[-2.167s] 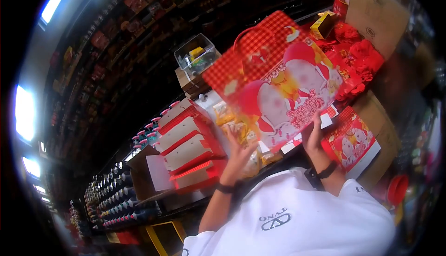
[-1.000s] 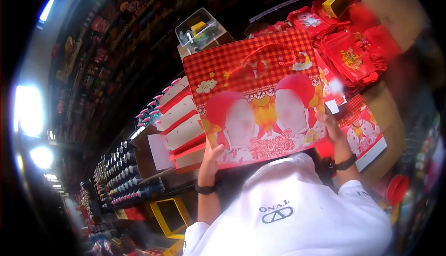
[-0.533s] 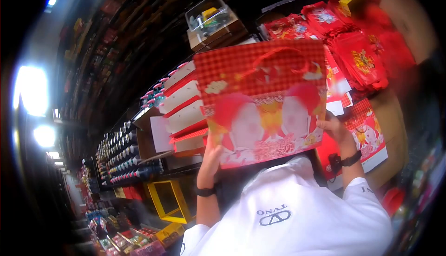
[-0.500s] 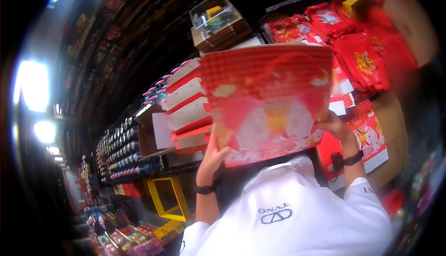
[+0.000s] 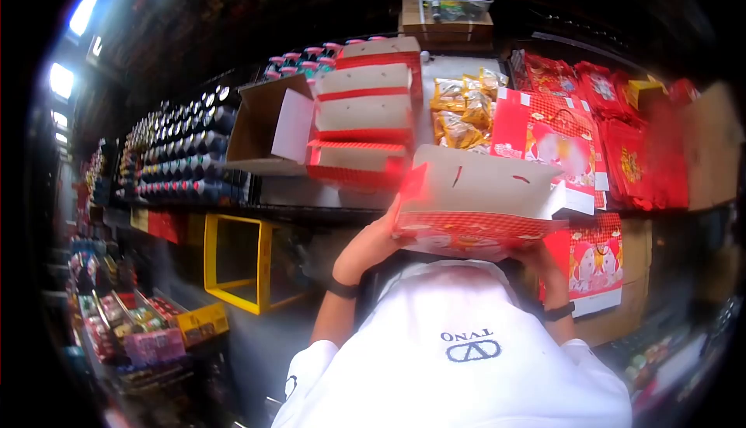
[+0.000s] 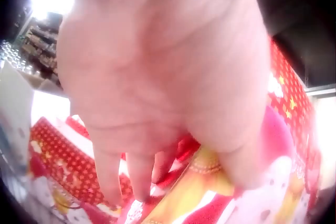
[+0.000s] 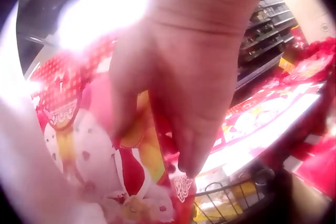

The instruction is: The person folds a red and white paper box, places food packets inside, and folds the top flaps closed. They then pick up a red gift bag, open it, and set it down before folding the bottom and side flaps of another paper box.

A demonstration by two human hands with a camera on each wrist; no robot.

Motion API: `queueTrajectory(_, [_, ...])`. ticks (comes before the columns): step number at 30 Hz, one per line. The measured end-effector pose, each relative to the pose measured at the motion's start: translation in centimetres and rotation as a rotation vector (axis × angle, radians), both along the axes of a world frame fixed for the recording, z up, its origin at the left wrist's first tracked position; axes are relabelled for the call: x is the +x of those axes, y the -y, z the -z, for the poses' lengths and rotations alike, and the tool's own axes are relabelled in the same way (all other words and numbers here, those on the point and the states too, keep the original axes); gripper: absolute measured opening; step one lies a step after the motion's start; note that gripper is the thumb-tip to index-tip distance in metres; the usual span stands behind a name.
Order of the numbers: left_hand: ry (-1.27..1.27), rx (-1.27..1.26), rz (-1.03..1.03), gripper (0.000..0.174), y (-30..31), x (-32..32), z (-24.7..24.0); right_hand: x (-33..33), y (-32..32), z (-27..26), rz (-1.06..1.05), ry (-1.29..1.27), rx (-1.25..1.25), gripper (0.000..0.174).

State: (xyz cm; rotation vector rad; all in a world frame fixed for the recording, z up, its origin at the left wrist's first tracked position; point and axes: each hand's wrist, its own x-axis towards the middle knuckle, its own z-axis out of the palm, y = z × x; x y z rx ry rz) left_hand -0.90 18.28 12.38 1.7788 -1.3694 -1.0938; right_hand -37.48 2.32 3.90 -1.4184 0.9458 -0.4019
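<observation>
A red checked paper gift bag [image 5: 475,231] with a cartoon print stands opened out in front of the chest, its whitish inside and two dark slits showing from above. My left hand [image 5: 369,243] grips its left side; in the left wrist view, the thumb lies on the printed front and the fingers on the side panel. My right hand [image 5: 536,257] holds the other side, partly hidden under the bag in the head view. The right wrist view shows its thumb on the print and its fingers round the corner. Beyond the bag lie flat gift bags [image 5: 561,144].
A row of opened gift bags [image 5: 361,121] stands on the table beside a cardboard box [image 5: 268,121]. Yellow packets [image 5: 464,113] and red pouches [image 5: 633,156] lie further back. A yellow frame [image 5: 264,261] is below the table's front edge, left of me.
My left hand, off the bag 2.2 s ago, took hold of its side. The bag has since tilted from front-facing to showing its open top, and the head view has swung round.
</observation>
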Motion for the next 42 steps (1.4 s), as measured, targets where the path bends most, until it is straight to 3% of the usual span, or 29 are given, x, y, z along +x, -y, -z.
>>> queueTrajectory(2, [-0.005,0.028,-0.043,0.048,-3.5,2.3,2.7,1.5,-1.2,2.8,-0.023,0.06,0.095,0.073])
queueTrajectory(4, [-0.044,-0.016,-0.133,0.046,-6.5,3.8,5.6,4.6,-3.6,0.3,-0.09,-0.008,-0.093,0.059])
queueTrajectory(6, [-0.071,-0.109,-0.263,0.047,-9.4,4.9,8.8,5.5,-5.0,2.8,-0.137,0.038,0.162,0.048])
queueTrajectory(9, [-0.041,-0.203,-0.414,0.048,-13.3,7.2,11.8,9.6,-6.8,3.2,-0.244,0.066,0.009,0.035])
queueTrajectory(10, [-0.179,-0.25,-0.463,0.052,-14.6,7.7,12.9,11.9,-7.3,0.8,-0.301,-0.103,-0.128,0.035])
queueTrajectory(11, [-0.068,-0.245,-0.438,0.058,-15.3,8.7,12.8,14.4,-7.7,-1.7,-0.354,-0.27,-0.264,0.034])
queueTrajectory(12, [-0.471,-0.195,-0.54,0.062,-15.9,10.1,14.0,16.1,-7.3,-2.1,-0.447,-0.198,-0.376,0.034])
queueTrajectory(15, [-0.074,-0.175,-0.41,0.048,-16.6,13.8,12.9,20.1,-6.8,-3.9,-0.403,-0.235,-0.279,0.031])
queueTrajectory(16, [-0.066,-0.204,-0.434,0.043,-16.4,14.8,11.8,21.0,-6.5,-3.6,-0.405,-0.156,-0.43,0.029])
queueTrajectory(20, [-0.257,-0.229,-0.556,0.039,-14.0,17.8,10.4,23.4,-5.1,-3.3,-0.432,-0.143,-0.433,0.027])
queueTrajectory(21, [-0.199,-0.239,-0.531,0.04,-13.6,18.1,10.7,23.6,-4.5,-2.1,-0.41,-0.104,-0.415,0.028])
queueTrajectory(25, [-0.077,-0.218,-0.528,0.044,-11.8,18.6,17.6,23.3,-2.5,6.4,-0.269,0.022,-0.364,0.035])
queueTrajectory(26, [-0.386,-0.272,-0.659,0.043,-11.2,17.9,18.5,23.1,-2.2,7.0,-0.246,0.015,-0.387,0.035])
queueTrajectory(28, [-0.441,-0.293,-0.713,0.04,-10.5,17.4,18.3,22.8,-1.9,6.1,-0.221,-0.026,-0.461,0.032])
queueTrajectory(30, [0.064,-0.209,-0.552,0.037,-10.4,17.2,17.6,22.8,-1.7,3.8,-0.224,-0.09,-0.45,0.03])
queueTrajectory(32, [-0.066,-0.254,-0.602,0.034,-9.7,17.4,17.3,22.9,-1.2,2.8,-0.24,-0.144,-0.331,0.029])
queueTrajectory(35, [-0.154,-0.255,-0.643,0.033,-8.4,17.2,15.2,22.6,-0.3,4.5,-0.286,-0.077,-0.286,0.068])
queueTrajectory(37, [-0.296,-0.285,-0.703,0.037,-8.1,17.3,15.0,22.3,0.4,4.2,-0.323,0.031,-0.241,0.077])
queueTrajectory(40, [-0.142,-0.254,-0.803,0.047,-7.5,14.9,12.1,21.5,1.1,5.2,-0.408,0.081,-0.141,0.084])
queueTrajectory(42, [-0.266,-0.308,-0.953,0.051,-7.8,13.7,11.7,21.2,0.9,5.3,-0.476,0.1,-0.081,0.086])
